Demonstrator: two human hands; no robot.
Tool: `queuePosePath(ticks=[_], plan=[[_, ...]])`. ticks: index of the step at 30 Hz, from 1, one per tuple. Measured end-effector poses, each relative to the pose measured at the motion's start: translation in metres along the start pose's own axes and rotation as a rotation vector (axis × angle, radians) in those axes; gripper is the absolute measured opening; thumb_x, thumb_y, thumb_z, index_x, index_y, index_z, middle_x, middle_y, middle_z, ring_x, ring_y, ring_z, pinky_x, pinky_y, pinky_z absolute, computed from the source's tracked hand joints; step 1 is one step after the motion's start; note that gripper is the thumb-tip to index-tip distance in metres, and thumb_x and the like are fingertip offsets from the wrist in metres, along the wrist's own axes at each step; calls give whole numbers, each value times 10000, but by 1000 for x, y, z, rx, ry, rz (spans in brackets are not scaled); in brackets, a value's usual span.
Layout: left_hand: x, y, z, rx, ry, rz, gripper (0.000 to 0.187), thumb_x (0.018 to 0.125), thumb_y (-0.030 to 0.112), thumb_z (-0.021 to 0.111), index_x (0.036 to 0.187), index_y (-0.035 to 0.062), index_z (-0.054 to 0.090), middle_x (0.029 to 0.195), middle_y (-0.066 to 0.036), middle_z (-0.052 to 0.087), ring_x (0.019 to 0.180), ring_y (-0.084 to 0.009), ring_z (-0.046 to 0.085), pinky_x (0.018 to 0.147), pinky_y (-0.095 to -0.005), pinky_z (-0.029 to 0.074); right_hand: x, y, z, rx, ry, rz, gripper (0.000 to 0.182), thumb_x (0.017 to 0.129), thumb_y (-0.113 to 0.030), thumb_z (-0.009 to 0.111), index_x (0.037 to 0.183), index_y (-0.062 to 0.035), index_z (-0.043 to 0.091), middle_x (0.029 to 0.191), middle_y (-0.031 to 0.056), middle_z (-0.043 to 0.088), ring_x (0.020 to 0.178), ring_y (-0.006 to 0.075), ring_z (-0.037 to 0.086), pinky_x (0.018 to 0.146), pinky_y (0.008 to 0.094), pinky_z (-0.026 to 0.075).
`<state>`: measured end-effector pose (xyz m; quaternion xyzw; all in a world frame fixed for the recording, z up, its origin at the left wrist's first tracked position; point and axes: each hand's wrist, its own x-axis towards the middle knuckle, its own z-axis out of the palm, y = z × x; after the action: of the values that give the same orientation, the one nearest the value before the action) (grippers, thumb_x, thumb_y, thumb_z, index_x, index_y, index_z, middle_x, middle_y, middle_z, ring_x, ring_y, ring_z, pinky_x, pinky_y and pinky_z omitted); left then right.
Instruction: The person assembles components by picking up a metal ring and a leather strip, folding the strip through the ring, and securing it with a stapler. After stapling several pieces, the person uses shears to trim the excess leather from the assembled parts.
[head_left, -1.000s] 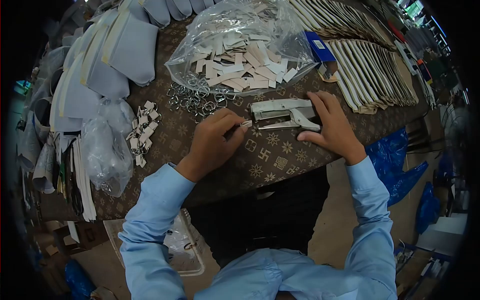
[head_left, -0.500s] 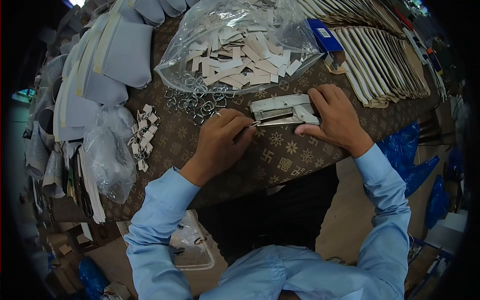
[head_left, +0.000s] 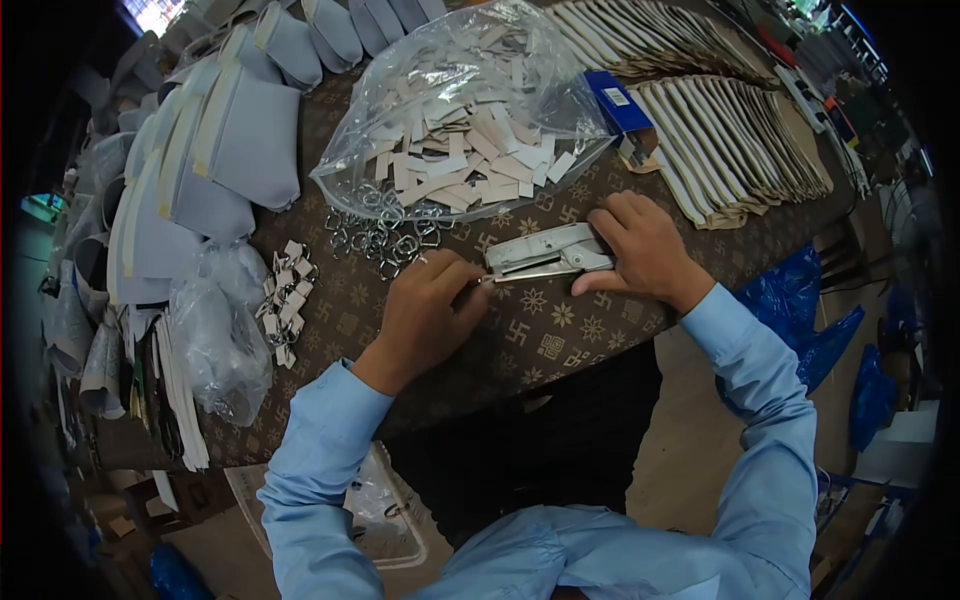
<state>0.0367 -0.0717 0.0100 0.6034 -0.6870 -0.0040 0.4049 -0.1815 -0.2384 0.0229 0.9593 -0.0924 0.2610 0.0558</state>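
A grey metal stapler (head_left: 540, 246) lies at an angle on the patterned cloth. My right hand (head_left: 650, 245) grips its hinged end, thumb low and fingers over the top arm. My left hand (head_left: 425, 305) is closed in a pinch at the stapler's mouth. A small light piece shows at those fingertips, touching the jaw; most of it is hidden by the fingers. Behind my left hand lies a heap of metal rings (head_left: 385, 238). To its left sits a pile of pale tabs with rings on them (head_left: 287, 300).
A clear plastic bag (head_left: 340, 165) full of pale strips (head_left: 480, 150) stands at the back. Grey pouches (head_left: 245, 140) line the left, near a crumpled plastic bag (head_left: 215, 330). A blue box (head_left: 618, 105) and rows of folded pieces (head_left: 730, 145) occupy the back right.
The stapler's top arm has come down, so the gap between its jaws is narrower. The whole view has shifted slightly. Both hands keep their hold.
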Motion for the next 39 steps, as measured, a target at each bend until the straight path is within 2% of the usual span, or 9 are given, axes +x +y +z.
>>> queuePosePath(ticks=[5, 11, 14, 18, 20, 23, 34, 37, 39], plan=[[9, -11, -36, -5, -18, 9, 106, 747, 103, 682, 784, 27, 616, 688, -89, 575, 589, -228, 561, 537, -332, 448, 20, 13, -8, 127, 22, 74, 455, 773, -425, 633, 933, 0, 628, 874, 121, 576, 790, 306, 577, 709, 382, 471], [-3, -59, -134, 20, -38, -755, 198, 795, 162, 627, 866, -19, 661, 713, -96, 612, 621, -151, 583, 577, -292, 447, 52, 48, 25, 191, -115, 232, 161, 783, -111, 603, 921, -35, 636, 886, 137, 606, 818, 338, 584, 733, 412, 472], [-21, -89, -136, 457, 87, -558, 201, 770, 174, 641, 875, 4, 660, 864, -160, 615, 782, -315, 601, 684, -391, 462, 64, 54, 36, 165, -310, 296, 163, 754, -48, 637, 911, -10, 620, 925, 147, 612, 843, 314, 590, 724, 372, 470], [-3, -60, -105, 654, 247, -337, 193, 775, 205, 657, 829, 20, 653, 851, -154, 595, 743, -316, 589, 677, -408, 461, 66, 55, 23, 335, -326, 403, 123, 753, -49, 646, 835, 8, 575, 770, 126, 601, 708, 258, 583, 645, 336, 455], [3, -45, -87, 190, -52, -243, 179, 778, 214, 660, 780, 40, 621, 844, -133, 575, 726, -308, 585, 648, -407, 467, 71, 47, 4, 364, -334, 434, 129, 755, -51, 651, 815, 13, 557, 707, 115, 585, 645, 230, 567, 612, 322, 446], [0, -24, -59, 231, -222, -182, 177, 791, 199, 647, 785, 36, 578, 828, -120, 554, 731, -304, 590, 608, -388, 484, 94, 16, -17, 371, -284, 405, 112, 780, -68, 632, 824, 6, 561, 707, 135, 594, 635, 253, 578, 583, 325, 434], [-1, -23, -22, 607, -165, 20, 109, 801, 122, 599, 776, 30, 547, 776, -129, 531, 675, -295, 590, 583, -369, 486, 121, -51, 50, 873, 62, 177, 111, 830, -100, 619, 880, -5, 590, 673, 116, 570, 591, 189, 551, 557, 308, 419], [3, -27, -32, 213, 10, -142, 100, 822, 72, 583, 874, -13, 593, 783, -112, 589, 659, -233, 608, 590, -312, 490, 115, -52, 51, 951, 103, 269, 116, 837, -105, 618, 895, -6, 601, 672, 82, 591, 589, 145, 563, 562, 276, 435], [13, -20, -49, -571, 168, -706, 164, 878, 76, 552, 990, -20, 623, 808, -88, 624, 653, -148, 617, 581, -249, 501, 114, -52, 47, 1244, 5, 483, 124, 849, -108, 608, 900, 5, 607, 685, 37, 604, 591, 93, 566, 557, 230, 443]])
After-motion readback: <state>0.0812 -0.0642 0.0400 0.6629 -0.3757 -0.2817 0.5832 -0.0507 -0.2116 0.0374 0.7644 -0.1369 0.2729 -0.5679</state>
